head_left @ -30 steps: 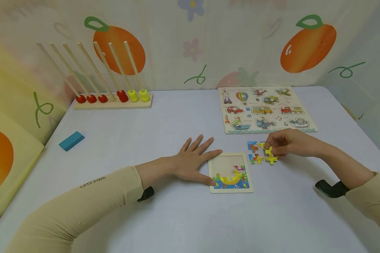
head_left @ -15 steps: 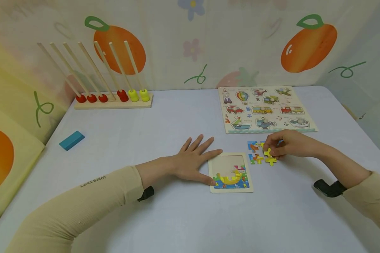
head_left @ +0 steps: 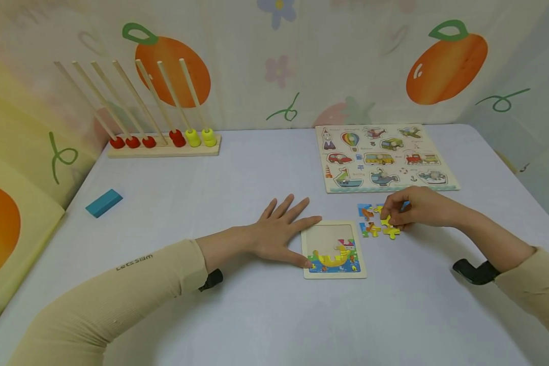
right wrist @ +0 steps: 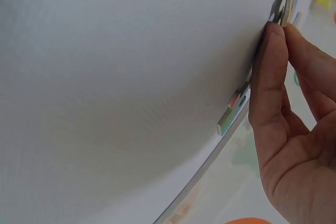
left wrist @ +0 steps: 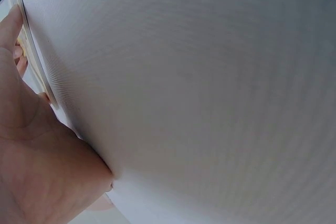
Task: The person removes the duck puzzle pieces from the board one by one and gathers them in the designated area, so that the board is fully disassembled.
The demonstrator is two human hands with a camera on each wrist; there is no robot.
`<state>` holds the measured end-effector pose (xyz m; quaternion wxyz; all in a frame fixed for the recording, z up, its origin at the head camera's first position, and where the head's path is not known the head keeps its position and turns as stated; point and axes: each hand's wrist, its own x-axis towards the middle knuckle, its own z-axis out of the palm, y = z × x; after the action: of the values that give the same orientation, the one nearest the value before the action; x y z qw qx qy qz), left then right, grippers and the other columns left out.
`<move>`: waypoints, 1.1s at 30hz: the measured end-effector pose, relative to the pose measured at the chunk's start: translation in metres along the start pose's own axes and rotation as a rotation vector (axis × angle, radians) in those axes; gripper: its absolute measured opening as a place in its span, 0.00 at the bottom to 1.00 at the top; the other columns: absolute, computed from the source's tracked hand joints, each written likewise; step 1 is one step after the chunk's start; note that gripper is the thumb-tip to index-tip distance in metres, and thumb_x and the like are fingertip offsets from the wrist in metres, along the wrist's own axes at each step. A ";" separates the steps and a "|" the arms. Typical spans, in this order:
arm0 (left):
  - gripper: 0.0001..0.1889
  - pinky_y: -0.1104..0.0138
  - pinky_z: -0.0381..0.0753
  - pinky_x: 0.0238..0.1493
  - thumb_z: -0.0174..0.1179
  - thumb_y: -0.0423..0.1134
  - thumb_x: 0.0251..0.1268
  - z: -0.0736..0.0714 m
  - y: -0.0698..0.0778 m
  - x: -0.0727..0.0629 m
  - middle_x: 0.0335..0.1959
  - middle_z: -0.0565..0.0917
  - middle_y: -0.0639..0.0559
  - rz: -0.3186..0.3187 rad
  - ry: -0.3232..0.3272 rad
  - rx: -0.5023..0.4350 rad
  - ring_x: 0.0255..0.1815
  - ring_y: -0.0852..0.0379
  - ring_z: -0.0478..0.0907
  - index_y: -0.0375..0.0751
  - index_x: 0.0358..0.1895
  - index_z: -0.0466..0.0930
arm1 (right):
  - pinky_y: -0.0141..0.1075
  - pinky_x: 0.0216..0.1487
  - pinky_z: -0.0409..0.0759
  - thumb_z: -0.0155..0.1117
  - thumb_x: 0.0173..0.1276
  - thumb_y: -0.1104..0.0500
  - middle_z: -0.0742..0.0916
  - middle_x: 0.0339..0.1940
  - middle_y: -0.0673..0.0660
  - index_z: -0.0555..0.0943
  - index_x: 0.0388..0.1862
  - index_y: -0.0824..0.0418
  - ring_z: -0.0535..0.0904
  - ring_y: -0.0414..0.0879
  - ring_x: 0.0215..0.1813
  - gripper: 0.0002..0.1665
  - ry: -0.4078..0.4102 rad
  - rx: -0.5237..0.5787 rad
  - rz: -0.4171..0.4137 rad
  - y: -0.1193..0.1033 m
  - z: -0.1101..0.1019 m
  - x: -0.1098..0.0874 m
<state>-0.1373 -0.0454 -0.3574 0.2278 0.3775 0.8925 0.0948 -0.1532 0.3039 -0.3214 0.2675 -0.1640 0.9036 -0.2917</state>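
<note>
My left hand [head_left: 279, 231] lies with fingers spread, its thumb and index finger touching the left edge of a small wooden jigsaw tray [head_left: 335, 276]. Colourful pieces with a yellow curved shape [head_left: 334, 260] fill the tray's lower part; bare wood shows above. To the right of the tray, my right hand [head_left: 416, 207] pinches a yellow jigsaw piece [head_left: 386, 220] between thumb and fingertips; the right wrist view shows the held piece [right wrist: 287, 3] edge-on. Several loose jigsaw pieces [head_left: 365, 211] lie beside and partly under these fingers, including a yellow one [head_left: 391, 233].
Behind my right hand lies a vehicle peg puzzle board [head_left: 386, 158]. At the back left stands a bead-counting rack [head_left: 164, 151] with tall pegs and red and yellow beads. A blue block [head_left: 103, 203] lies at the left of the white table [head_left: 256, 315].
My right hand has shifted very slightly left, and the yellow piece in its fingertips has moved a little with it. My left hand and the tray stay put.
</note>
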 end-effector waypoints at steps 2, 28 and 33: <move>0.50 0.41 0.25 0.79 0.56 0.74 0.57 0.000 0.000 0.000 0.83 0.29 0.55 0.001 0.000 0.000 0.83 0.45 0.20 0.68 0.80 0.42 | 0.32 0.35 0.83 0.65 0.67 0.62 0.83 0.25 0.53 0.85 0.41 0.59 0.83 0.41 0.31 0.05 0.000 0.001 0.004 0.000 0.000 0.000; 0.50 0.40 0.25 0.79 0.56 0.74 0.56 0.000 0.001 -0.001 0.83 0.30 0.54 0.001 0.004 -0.004 0.83 0.44 0.21 0.68 0.80 0.43 | 0.30 0.32 0.79 0.69 0.65 0.57 0.81 0.26 0.52 0.83 0.40 0.59 0.77 0.39 0.29 0.08 0.088 -0.019 -0.002 -0.005 0.000 -0.002; 0.50 0.40 0.25 0.79 0.55 0.75 0.56 0.001 0.000 0.000 0.83 0.29 0.55 0.002 0.002 0.004 0.83 0.44 0.20 0.68 0.80 0.42 | 0.30 0.32 0.78 0.70 0.65 0.57 0.81 0.27 0.52 0.83 0.42 0.59 0.77 0.39 0.29 0.09 0.108 -0.020 -0.003 -0.008 0.003 -0.002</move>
<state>-0.1370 -0.0454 -0.3584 0.2262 0.3788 0.8925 0.0937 -0.1493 0.2974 -0.3178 0.2161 -0.1520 0.9193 -0.2916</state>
